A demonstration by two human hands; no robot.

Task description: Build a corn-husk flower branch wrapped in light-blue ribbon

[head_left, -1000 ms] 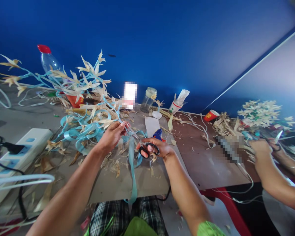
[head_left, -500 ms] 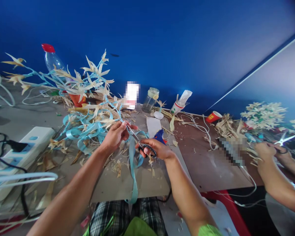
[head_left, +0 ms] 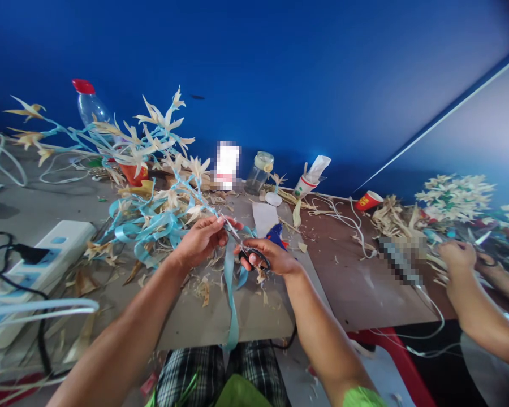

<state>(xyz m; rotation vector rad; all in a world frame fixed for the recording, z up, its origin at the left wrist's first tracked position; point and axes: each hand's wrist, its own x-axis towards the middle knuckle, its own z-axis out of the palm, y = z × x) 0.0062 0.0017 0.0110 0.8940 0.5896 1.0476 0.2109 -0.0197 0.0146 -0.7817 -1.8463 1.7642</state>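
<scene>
My left hand [head_left: 203, 240] pinches the lower end of a blue-wrapped stem with cream husk flowers [head_left: 190, 181], which slants up and to the left. My right hand [head_left: 269, 255] grips scissors [head_left: 259, 257] by their black handles; the blades point at the stem's end by my left fingertips. A light blue ribbon [head_left: 229, 299] hangs below my hands, over the table's front edge. More looped blue ribbon [head_left: 163, 226] lies heaped left of my left hand. Just behind my right hand is a dark blue object [head_left: 275, 233] beside a pale sheet [head_left: 264, 218].
A branch of husk flowers [head_left: 131, 144] spreads near a red-capped bottle [head_left: 89, 104]. A power strip [head_left: 53, 251] with cables lies at left. A clear jar [head_left: 259, 172] and a red cup [head_left: 369, 200] stand behind. At right, another person's hands [head_left: 458, 257] hold scissors. Husk scraps litter the table.
The flower stem in my left hand has tilted and its flowers have shifted. The scissor blades now sit at the stem's end. The other person's scissors have moved slightly.
</scene>
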